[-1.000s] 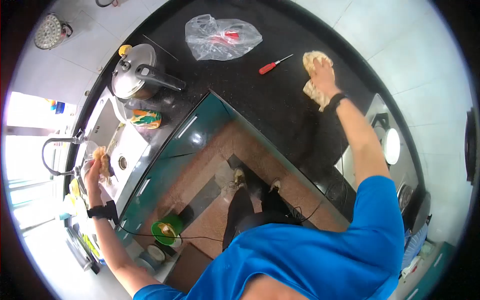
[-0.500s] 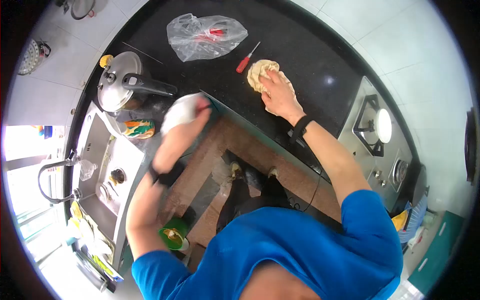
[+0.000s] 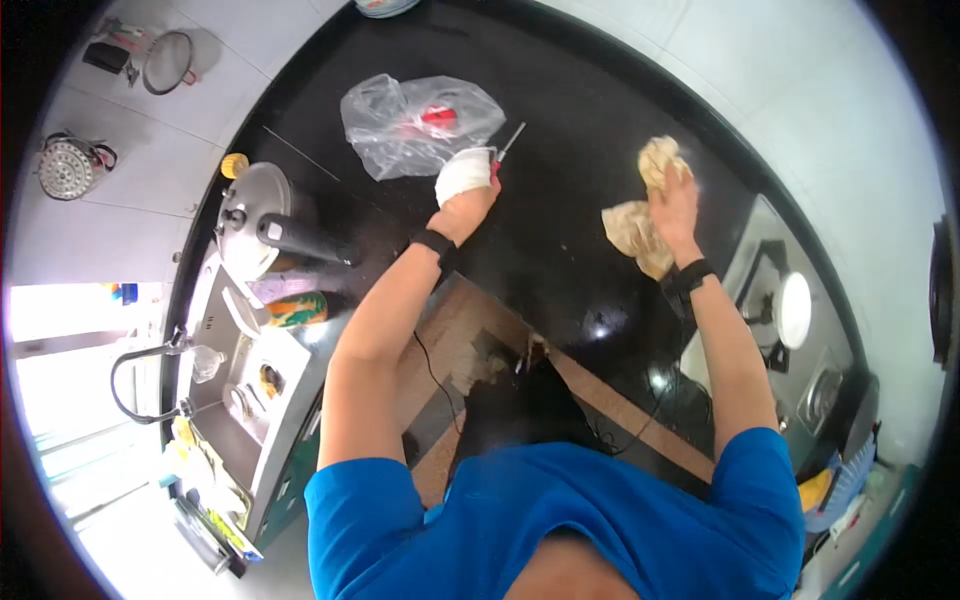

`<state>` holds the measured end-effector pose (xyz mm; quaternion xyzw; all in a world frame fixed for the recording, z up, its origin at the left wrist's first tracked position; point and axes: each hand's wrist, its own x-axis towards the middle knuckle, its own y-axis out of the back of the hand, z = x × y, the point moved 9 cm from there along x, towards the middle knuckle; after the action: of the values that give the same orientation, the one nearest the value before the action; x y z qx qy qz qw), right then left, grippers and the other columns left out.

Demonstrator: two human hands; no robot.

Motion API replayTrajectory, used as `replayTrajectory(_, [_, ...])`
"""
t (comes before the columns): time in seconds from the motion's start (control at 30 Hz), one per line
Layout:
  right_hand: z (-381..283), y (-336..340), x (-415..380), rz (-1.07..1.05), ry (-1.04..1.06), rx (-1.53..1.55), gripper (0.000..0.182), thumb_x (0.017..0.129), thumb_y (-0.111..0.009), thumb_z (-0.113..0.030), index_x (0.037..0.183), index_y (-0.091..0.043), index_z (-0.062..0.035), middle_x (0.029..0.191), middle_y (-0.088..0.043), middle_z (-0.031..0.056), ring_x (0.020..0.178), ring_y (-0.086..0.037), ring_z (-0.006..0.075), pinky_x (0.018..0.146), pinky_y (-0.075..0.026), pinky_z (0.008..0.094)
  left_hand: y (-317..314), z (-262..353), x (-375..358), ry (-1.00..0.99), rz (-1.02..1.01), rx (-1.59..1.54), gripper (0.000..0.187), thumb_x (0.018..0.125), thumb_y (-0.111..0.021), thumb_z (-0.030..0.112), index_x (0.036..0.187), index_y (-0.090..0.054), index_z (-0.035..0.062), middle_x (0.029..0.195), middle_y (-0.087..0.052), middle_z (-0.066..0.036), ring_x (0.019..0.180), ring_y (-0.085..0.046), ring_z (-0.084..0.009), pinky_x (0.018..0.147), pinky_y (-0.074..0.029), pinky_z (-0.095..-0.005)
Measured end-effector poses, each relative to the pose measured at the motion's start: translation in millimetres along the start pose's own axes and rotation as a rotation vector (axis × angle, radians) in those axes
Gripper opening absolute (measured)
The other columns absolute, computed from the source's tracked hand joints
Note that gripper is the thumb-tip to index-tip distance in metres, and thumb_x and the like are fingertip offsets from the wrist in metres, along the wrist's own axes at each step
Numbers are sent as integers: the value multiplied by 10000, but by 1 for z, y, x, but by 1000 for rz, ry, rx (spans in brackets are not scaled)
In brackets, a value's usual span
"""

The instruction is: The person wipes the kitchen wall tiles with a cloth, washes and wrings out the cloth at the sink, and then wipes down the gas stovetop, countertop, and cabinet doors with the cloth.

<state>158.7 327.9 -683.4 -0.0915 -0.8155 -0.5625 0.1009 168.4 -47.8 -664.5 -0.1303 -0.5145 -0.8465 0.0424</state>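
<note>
My left hand (image 3: 468, 213) reaches over the counter, its fingers closed around a white rounded object (image 3: 464, 177) whose exact kind I cannot tell. Right at those fingertips lies a red-handled screwdriver (image 3: 511, 141), its handle partly hidden by the hand and its shaft pointing away. A clear plastic bag (image 3: 400, 130) with something red inside sits just beyond the white object. Further right, my right hand (image 3: 677, 212) presses on a crumpled beige cloth (image 3: 630, 231), fingers bent over it; part of the cloth bunches ahead of the fingertips and part trails to the left of the palm.
A pressure cooker (image 3: 255, 215) with a long black handle stands left on the black counter (image 3: 560, 200), by the sink (image 3: 225, 430). To the right is a gas stove (image 3: 760, 290) with a white round item on it. A thin cable (image 3: 425, 345) hangs below the counter's front edge.
My left hand has swung from the counter's front edge forward and right to the screwdriver, carrying the white object. My right hand has slid the cloth right, toward the stove. The view has shifted.
</note>
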Motion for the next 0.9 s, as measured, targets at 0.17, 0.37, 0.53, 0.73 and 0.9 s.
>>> replayTrajectory(0.17, [-35, -29, 73, 75, 173, 1, 533, 831, -612, -193, 1342, -548, -57, 1393, -449, 300, 1244, -481, 466, 1039, -427, 497, -13, -68, 34, -87, 262, 384, 232, 767, -689, 248, 957, -668, 116, 866, -656, -145, 824, -651, -362, 745, -543, -442])
replayTrajectory(0.37, [-81, -80, 188, 22, 290, 76, 499, 836, -615, -200, 1312, -567, -60, 1397, -475, 254, 1250, -495, 427, 1036, -442, 477, 23, -100, 79, 58, 279, 255, 201, 793, -677, 167, 973, -652, 80, 905, -664, -167, 870, -643, -392, 769, -519, -485])
replayTrajectory(0.53, [-131, -119, 242, -32, 368, 105, 471, 835, -625, -210, 1284, -584, -75, 1422, -478, 205, 1263, -495, 398, 1054, -434, 450, 31, -157, 88, 217, 278, 337, 216, 862, -634, 245, 1022, -652, 101, 995, -678, -151, 954, -642, -382, 824, -512, -483])
replayTrajectory(0.73, [-276, -99, 128, -280, 929, 458, 398, 732, -664, -105, 1128, -690, -128, 1328, -574, 114, 1269, -504, 332, 1067, -419, 429, 34, -150, 71, 25, 492, 486, 186, 872, -620, 248, 974, -670, 100, 982, -682, -158, 935, -657, -364, 809, -531, -458])
replayTrajectory(0.9, [-307, -80, -24, -457, 936, 549, 355, 729, -656, -97, 1075, -720, -142, 1338, -577, 57, 1284, -488, 292, 1093, -384, 429, 58, -119, 53, 161, 387, 378, 162, 811, -632, 162, 948, -665, 82, 893, -666, -168, 858, -654, -378, 758, -529, -465])
